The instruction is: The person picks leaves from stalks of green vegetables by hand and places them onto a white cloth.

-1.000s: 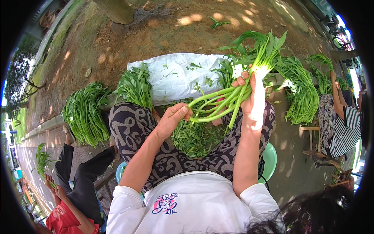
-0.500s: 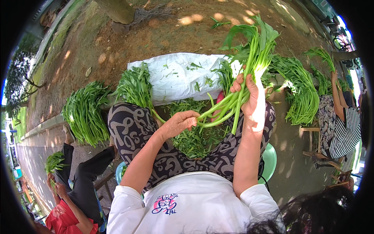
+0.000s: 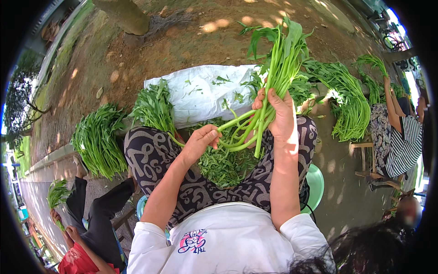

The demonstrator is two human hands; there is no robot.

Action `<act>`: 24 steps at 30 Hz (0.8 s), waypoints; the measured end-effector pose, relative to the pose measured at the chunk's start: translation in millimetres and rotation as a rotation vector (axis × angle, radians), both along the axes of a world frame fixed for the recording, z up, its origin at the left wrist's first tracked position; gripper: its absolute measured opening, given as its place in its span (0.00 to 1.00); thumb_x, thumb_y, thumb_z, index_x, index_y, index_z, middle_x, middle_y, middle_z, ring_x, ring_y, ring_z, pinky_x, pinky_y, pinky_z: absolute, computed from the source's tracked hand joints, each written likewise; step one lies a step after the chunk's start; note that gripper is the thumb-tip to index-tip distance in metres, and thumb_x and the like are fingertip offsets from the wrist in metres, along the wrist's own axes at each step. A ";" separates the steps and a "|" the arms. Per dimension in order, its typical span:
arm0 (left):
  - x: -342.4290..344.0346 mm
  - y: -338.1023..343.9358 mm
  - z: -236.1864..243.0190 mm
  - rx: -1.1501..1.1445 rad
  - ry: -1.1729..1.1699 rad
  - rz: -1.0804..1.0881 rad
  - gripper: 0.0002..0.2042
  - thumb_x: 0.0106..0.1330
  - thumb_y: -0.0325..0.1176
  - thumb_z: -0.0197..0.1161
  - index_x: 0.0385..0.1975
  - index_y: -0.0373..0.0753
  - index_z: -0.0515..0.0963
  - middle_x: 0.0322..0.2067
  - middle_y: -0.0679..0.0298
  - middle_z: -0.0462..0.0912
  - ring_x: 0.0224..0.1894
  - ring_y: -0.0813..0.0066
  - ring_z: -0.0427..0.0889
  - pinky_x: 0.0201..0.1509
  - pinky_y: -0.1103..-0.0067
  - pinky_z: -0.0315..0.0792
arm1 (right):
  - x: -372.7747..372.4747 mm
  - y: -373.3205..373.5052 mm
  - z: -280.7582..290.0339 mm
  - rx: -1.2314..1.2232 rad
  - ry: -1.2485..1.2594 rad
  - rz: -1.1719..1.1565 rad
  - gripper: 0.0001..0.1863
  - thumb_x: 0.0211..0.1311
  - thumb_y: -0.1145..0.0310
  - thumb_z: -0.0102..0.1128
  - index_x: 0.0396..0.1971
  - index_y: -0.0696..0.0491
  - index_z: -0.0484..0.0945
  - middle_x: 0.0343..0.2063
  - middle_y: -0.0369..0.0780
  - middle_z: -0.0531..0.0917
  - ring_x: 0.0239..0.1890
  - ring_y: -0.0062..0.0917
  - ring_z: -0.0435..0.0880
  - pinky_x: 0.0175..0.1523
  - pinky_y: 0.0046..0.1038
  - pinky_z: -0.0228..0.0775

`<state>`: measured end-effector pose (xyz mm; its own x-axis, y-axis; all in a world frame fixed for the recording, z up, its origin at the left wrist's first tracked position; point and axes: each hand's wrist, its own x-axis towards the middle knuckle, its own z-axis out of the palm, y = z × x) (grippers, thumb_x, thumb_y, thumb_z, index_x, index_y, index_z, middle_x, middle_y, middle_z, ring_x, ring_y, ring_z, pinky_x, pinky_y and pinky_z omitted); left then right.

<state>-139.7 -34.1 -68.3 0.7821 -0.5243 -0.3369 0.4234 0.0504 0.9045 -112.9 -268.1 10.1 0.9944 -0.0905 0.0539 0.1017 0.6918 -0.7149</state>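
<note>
My right hand is closed round the middle of a bunch of water spinach. Its leafy tops point up and away, and the pale green stems bend down to the left below my fist. With thumb and fingers, my left hand pinches a stem of that bunch near its cut end. Under both hands, a heap of loose green leaves lies between my knees. Another bunch of greens rests by my left knee, at the edge of a white plastic sheet strewn with leaf scraps.
Large stacks of greens lie at left and right. A pale green basin stands beside my right hip. A person in red at lower left and one in stripes at right hold greens. A tree trunk rises beyond.
The bunch and my right hand have shifted a little left and downward in the picture. My left hand has moved slightly right relative to my knees, still pinching at the stem ends.
</note>
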 end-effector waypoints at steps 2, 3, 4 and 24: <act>1.4 0.0 0.7 -0.015 0.044 0.069 0.10 0.71 0.36 0.50 0.35 0.37 0.74 0.26 0.69 0.74 0.27 0.80 0.73 0.36 0.81 0.70 | 0.3 3.9 -0.2 0.020 -0.007 -0.004 0.13 0.62 0.70 0.57 0.44 0.58 0.72 0.28 0.40 0.78 0.25 0.24 0.77 0.32 0.26 0.71; 1.6 -0.3 1.5 -0.026 0.055 0.095 0.09 0.71 0.35 0.50 0.34 0.37 0.74 0.26 0.69 0.74 0.27 0.80 0.73 0.37 0.81 0.69 | -0.1 6.1 1.5 0.026 -0.005 -0.007 0.13 0.62 0.70 0.57 0.45 0.58 0.72 0.28 0.40 0.78 0.26 0.24 0.77 0.32 0.25 0.71; 1.9 -0.8 2.5 -0.038 0.067 0.121 0.09 0.70 0.35 0.50 0.34 0.37 0.74 0.26 0.69 0.74 0.27 0.79 0.73 0.37 0.81 0.69 | -0.4 6.9 2.5 0.031 -0.003 -0.010 0.14 0.62 0.70 0.58 0.45 0.59 0.72 0.28 0.40 0.78 0.26 0.24 0.77 0.32 0.25 0.71; 14.0 14.3 17.6 -0.307 0.239 0.329 0.17 0.67 0.46 0.56 0.41 0.36 0.73 0.21 0.73 0.65 0.23 0.84 0.60 0.22 0.85 0.56 | -2.4 25.8 2.0 -0.657 0.181 0.249 0.07 0.61 0.71 0.56 0.38 0.55 0.74 0.27 0.39 0.79 0.28 0.20 0.78 0.33 0.21 0.73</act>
<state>-125.7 -19.9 -50.7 0.8424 -0.3661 -0.3953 0.5335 0.4642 0.7071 -115.3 -242.3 12.0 0.9798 0.1342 -0.1481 -0.1621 0.1006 -0.9816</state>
